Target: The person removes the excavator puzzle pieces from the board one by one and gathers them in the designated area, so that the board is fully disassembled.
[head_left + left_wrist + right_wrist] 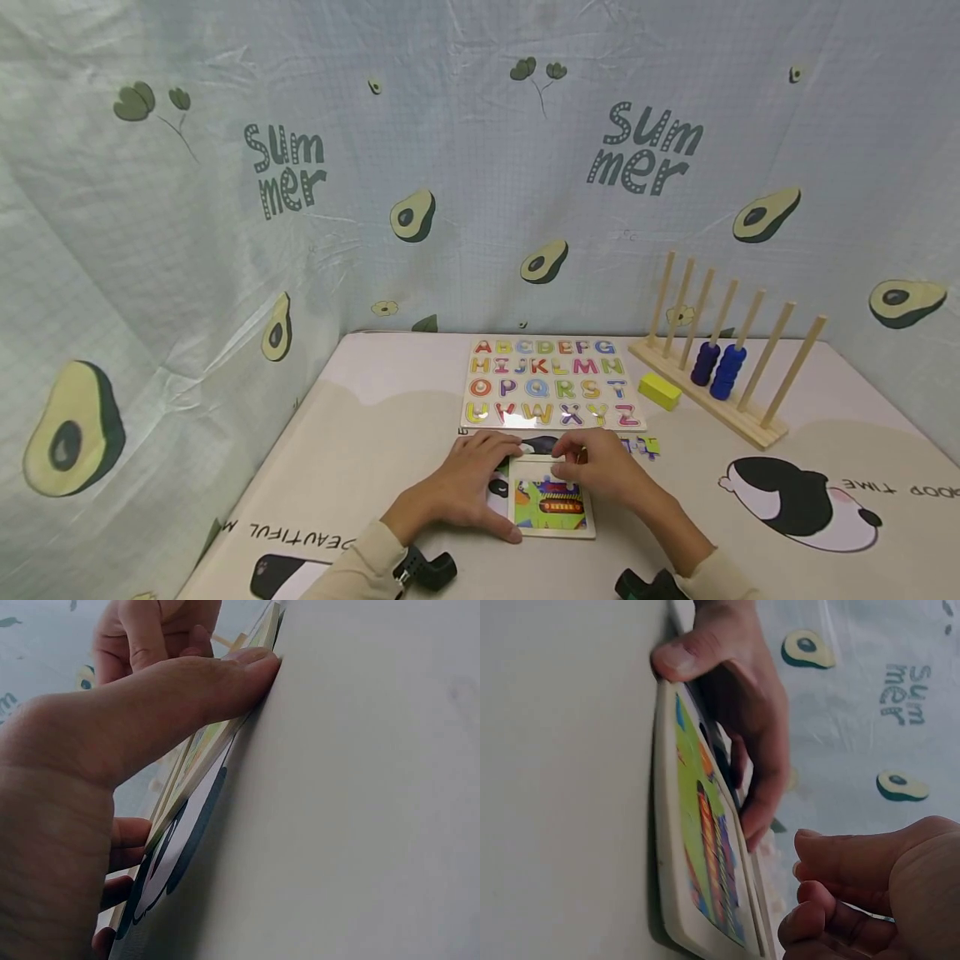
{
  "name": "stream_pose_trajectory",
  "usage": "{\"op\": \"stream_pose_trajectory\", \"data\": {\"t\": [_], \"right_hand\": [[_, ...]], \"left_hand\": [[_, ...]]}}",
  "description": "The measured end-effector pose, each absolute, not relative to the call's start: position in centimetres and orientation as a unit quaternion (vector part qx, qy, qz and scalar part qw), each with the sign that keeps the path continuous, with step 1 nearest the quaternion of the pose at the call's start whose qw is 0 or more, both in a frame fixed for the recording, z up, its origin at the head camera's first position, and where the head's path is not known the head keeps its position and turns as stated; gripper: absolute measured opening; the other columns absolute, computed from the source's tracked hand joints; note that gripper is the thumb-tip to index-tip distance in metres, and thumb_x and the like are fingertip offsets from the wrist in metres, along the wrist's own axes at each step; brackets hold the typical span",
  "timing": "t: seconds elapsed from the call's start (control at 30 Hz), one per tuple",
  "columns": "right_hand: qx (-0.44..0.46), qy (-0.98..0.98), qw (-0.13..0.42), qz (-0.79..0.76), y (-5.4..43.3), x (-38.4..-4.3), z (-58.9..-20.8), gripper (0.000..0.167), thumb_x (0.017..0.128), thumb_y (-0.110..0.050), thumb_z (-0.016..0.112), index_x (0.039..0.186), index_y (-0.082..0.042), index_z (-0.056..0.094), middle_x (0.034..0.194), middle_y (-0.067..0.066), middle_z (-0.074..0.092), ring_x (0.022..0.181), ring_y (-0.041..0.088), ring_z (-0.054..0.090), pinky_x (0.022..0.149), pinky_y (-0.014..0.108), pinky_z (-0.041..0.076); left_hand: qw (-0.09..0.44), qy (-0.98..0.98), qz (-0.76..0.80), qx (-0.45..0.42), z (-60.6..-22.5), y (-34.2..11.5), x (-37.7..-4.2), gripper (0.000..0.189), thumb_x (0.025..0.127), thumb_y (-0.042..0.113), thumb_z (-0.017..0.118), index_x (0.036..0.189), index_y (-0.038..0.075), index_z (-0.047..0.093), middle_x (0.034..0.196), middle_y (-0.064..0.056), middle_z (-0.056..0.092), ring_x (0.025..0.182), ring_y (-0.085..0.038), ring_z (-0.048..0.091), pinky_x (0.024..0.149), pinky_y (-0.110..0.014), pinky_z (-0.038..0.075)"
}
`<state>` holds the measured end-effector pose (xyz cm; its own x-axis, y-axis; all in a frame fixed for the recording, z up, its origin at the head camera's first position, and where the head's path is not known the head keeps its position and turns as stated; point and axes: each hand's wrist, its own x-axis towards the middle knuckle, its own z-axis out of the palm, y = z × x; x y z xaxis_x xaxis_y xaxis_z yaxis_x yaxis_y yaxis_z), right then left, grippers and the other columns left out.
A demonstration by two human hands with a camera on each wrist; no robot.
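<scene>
A small wooden jigsaw puzzle [552, 506] in a pale frame lies on the table, its picture brightly coloured. My left hand [468, 483] grips the frame at its left side, with the thumb at the near corner and a finger by the far edge. Over the puzzle's far right part is my right hand [600, 467], fingers bent, thumb and index finger close together. In the right wrist view, no piece shows at the right hand's fingertips [807, 838]; a small one could be hidden. Loose jigsaw pieces [647, 447] in purple and yellow-green lie just right of that hand.
Behind the puzzle lies an alphabet board [553, 383] with colourful letters. A yellow block [660, 391] is beside it. At the back right stands a wooden peg rack [708, 392] with blue beads on two pegs. A printed sheet [465, 167] hangs behind the table.
</scene>
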<state>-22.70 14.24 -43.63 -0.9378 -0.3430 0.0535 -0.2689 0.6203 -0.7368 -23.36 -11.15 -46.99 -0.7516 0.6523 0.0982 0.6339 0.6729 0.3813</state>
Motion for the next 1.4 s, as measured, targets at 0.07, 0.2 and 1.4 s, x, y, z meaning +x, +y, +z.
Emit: {"op": "stream_pose_trajectory", "data": {"t": [0.07,0.2,1.4], "right_hand": [[-0.181,0.9,0.052,-0.394,13.8,-22.5,-43.8,0.008,0.089,-0.014,0.077,0.096,-0.011,0.073,0.074,-0.002,0.055,0.072,0.015,0.052,0.06,0.024,0.043],[-0.201,0.896,0.068,-0.389,13.2,-22.2,-44.2,0.009,0.089,-0.016,0.077,0.096,-0.012,0.073,0.073,-0.003,0.055,0.071,0.014,0.052,0.06,0.024,0.042],[-0.223,0.908,0.086,-0.345,11.2,-20.9,-44.8,0.029,0.08,-0.01,0.085,0.098,-0.014,0.062,0.072,-0.003,0.053,0.067,0.013,0.049,0.059,0.025,0.037]], "left_hand": [[0.023,0.914,0.199,0.352,-47.0,-11.1,-23.4,0.102,0.065,0.08,0.074,0.145,0.022,0.048,0.153,0.008,0.044,0.143,-0.017,0.034,0.115,-0.05,0.028],[0.023,0.915,0.197,0.353,-47.0,-11.1,-23.4,0.102,0.065,0.08,0.073,0.145,0.023,0.048,0.153,0.008,0.044,0.143,-0.017,0.034,0.114,-0.049,0.028],[0.028,0.914,0.201,0.351,-47.2,-11.3,-23.3,0.101,0.065,0.08,0.073,0.145,0.023,0.048,0.154,0.009,0.043,0.144,-0.016,0.033,0.115,-0.05,0.027]]}}
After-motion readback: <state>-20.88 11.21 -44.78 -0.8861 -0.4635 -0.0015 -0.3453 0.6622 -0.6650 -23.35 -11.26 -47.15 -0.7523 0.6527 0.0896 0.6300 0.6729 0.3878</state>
